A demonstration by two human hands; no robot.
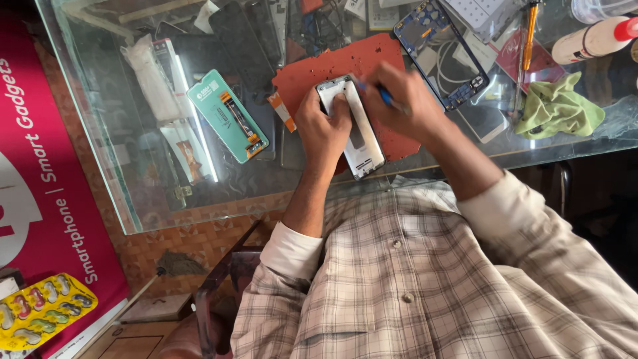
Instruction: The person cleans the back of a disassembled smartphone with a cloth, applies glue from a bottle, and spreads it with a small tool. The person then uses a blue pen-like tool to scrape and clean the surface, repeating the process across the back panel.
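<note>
A silver phone back panel [362,136] lies on a red-brown work mat [332,66] on the glass counter. My left hand [323,126] presses down on the panel's left side and grips it. My right hand [405,100] holds a thin blue-handled tool [384,96], with its tip at the panel's top right corner.
A green flat package [227,114] lies left of the mat. A blue phone frame [440,50], an orange-handled screwdriver [529,36], a green cloth [557,106] and a white bottle with a red cap [595,36] sit to the right. The counter's near edge [279,199] runs by my chest.
</note>
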